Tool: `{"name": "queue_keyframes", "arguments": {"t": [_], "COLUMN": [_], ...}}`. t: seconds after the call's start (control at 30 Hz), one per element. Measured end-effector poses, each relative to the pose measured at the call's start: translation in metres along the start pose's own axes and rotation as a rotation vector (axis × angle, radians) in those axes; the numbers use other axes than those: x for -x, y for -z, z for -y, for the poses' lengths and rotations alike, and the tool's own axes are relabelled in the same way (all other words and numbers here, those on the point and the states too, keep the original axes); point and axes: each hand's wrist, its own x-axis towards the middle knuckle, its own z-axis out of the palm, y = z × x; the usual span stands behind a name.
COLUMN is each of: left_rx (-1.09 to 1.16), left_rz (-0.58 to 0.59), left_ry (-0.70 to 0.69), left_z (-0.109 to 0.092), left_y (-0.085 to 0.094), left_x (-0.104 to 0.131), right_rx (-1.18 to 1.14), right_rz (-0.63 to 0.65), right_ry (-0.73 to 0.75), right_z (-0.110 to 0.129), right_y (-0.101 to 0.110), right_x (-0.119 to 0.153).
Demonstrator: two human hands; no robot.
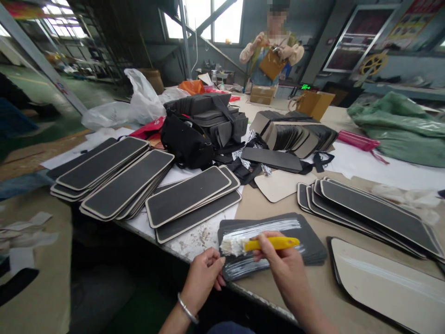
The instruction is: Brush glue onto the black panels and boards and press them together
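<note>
My right hand [283, 262] grips a glue brush by its yellow handle [273, 243]. The brush's bristles [233, 246], thick with white paste, lie over the left part of a dark grey panel [264, 225]. White streaks run along that panel, which tops a small stack near the table's front edge. At the panel's left edge, my left hand [206, 274] has its fingers closed, thumb and forefinger pinching the near corner. A metal bangle [187, 308] circles the left wrist.
Stacks of pale-edged dark panels stand at left [128, 185], centre [189, 197] and right [371, 213]. A beige panel [389, 283] lies front right. Behind are a black bag [186, 141], bundled grey pieces [208, 109] and green sacking [399, 125]. Across the table, a person [271, 51] holds a brown bag.
</note>
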Motion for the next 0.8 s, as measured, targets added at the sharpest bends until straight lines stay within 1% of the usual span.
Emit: {"name": "queue_keyframes", "arguments": {"t": [0.07, 0.1, 0.17, 0.23, 0.33, 0.5, 0.6, 0.7, 0.8], "left_rx": [-0.006, -0.009, -0.012, -0.008, -0.02, -0.041, -0.061, -0.059, -0.064], "left_rz": [-0.021, -0.038, -0.07, -0.089, -0.101, -0.104, -0.107, -0.11, -0.117], "left_ry": [-0.006, -0.012, -0.025, -0.043, -0.052, -0.088, -0.101, -0.09, -0.076], "left_z": [0.002, 0.003, 0.004, 0.004, 0.006, 0.011, 0.012, 0.012, 0.013], "left_y": [-0.001, -0.001, -0.001, -0.002, -0.002, -0.001, -0.001, -0.001, -0.001], "left_x": [-0.001, -0.001, -0.001, 0.0, 0.001, 0.002, 0.002, 0.001, 0.0], "right_rx": [-0.07, -0.082, -0.058, 0.015, 0.163, 0.32, 0.408, 0.5, 0.567], "right_rz": [0.017, 0.01, -0.024, -0.087, -0.219, -0.419, -0.491, -0.515, -0.543], "right_ry": [0.001, 0.006, 0.02, 0.034, 0.053, 0.004, -0.009, 0.0, 0.059], "right_z": [-0.008, -0.012, -0.019, -0.025, -0.028, -0.034, -0.038, -0.037, -0.029], "right_y": [-0.017, -0.02, -0.015, 0.001, 0.037, 0.098, 0.128, 0.148, 0.154], "right_x": [-0.006, -0.008, -0.013, -0.016, -0.021, -0.034, -0.042, -0.044, -0.038]}}
